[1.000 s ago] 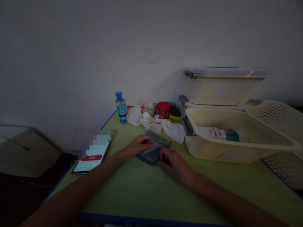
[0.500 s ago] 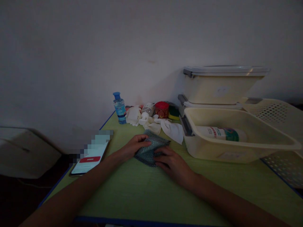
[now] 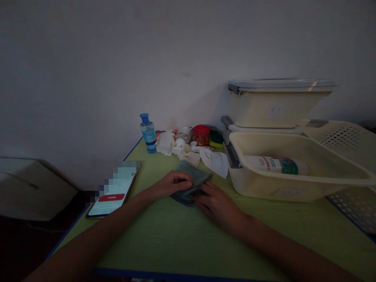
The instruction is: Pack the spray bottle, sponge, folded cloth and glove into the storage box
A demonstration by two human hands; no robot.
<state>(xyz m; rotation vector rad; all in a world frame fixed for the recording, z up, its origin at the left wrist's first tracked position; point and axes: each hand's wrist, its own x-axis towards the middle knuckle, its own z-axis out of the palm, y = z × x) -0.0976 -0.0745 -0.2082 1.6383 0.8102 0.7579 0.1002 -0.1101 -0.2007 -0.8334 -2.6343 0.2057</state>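
Observation:
A grey-green patterned cloth [image 3: 191,172], folded over on itself, is between my two hands above the green table [image 3: 164,243]. My left hand [image 3: 173,183] is closed on its left side, thumb lying over the top. From the right, my right hand [image 3: 216,201] grips the cloth's lower right part, with some fingertips hidden in the fold. Just behind the cloth lie a white cloth [image 3: 216,161] and white gloves [image 3: 166,141].
To the right stands a cream bin [image 3: 279,190] with a white bottle [image 3: 273,164] lying inside. Lidded boxes [image 3: 282,105] are stacked behind it. At the left rest a phone [image 3: 113,197] and a blue bottle [image 3: 149,135]. A red tin [image 3: 201,136] and a sponge [image 3: 216,140] sit near the wall.
The cloth's top layer has been folded over, hiding much of the lighter inner face. My left hand has shifted slightly right, and my right fingers have slid further under the fold.

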